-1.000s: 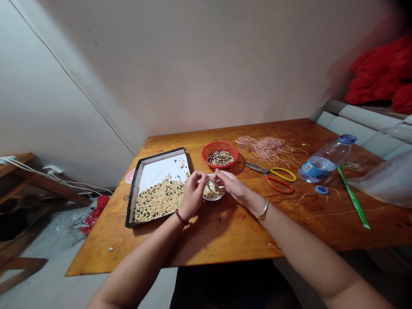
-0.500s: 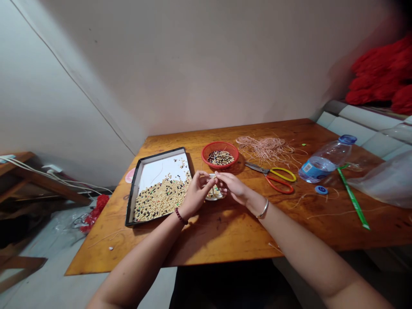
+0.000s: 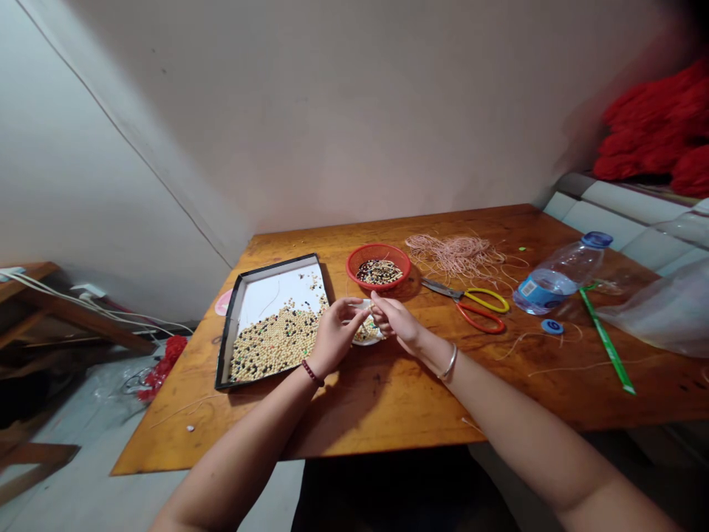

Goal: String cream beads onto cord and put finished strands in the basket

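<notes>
Your right hand [image 3: 399, 324] now curls tighter over the bowl [image 3: 368, 343].
Left hand [image 3: 334, 329] is just to its left; loop's gone from view, likely in hand, so work's unreadable. Can't tell what either grip pinches.

Nr R edge of surface [image 3: 410, 414]: part-full blue-labelled btl [image 3: 560, 275], clear plastic; blue cap [image 3: 552, 326] just beside, twd front edge; green strip [image 3: 608, 340], slanted; see-thru plastic bag [image 3: 665, 310], R of strip. Past R edge: red pile [image 3: 653, 129]. Past L edge: white cables [image 3: 86, 299] nr wooden bench [image 3: 111, 329]; red stuff [image 3: 166, 366] on floor [image 3: 100, 473].
</notes>
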Demonstrator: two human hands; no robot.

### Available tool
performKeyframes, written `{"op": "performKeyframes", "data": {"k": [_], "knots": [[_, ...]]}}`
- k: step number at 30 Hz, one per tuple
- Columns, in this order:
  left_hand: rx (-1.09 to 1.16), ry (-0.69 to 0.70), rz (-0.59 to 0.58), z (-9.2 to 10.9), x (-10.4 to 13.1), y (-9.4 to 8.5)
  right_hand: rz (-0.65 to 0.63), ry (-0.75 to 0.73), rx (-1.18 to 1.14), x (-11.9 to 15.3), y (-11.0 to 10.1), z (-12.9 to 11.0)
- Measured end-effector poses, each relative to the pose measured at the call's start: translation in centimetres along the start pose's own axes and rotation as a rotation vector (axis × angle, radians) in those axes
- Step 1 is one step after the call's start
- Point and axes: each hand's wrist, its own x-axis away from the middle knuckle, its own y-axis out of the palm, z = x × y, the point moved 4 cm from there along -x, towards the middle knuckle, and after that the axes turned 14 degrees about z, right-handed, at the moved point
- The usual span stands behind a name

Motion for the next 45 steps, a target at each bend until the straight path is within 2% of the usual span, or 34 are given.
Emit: {"op": "performKeyframes", "data": {"k": [11,19,37,45], "knots": [[-0.212,0.238,0.047,1.4,0.6,-0.3,0.048,-0.04,-0.031,0.2,0.3,0.2],[-0.067,0.213,0.042,1.8,1.2,0.0,0.016,-0.066,-0.13,0.5,0.5,0.3],[-0.023,0.234,0.048,2.0,1.3,-0.1,0.053,-0.069,-0.193,0.7,0.5,0.5],[0.016,0.198,0.035,1.7,1.4,0.0,0.043,-0.079,-0.208,0.8,0.7,0.5]]}}
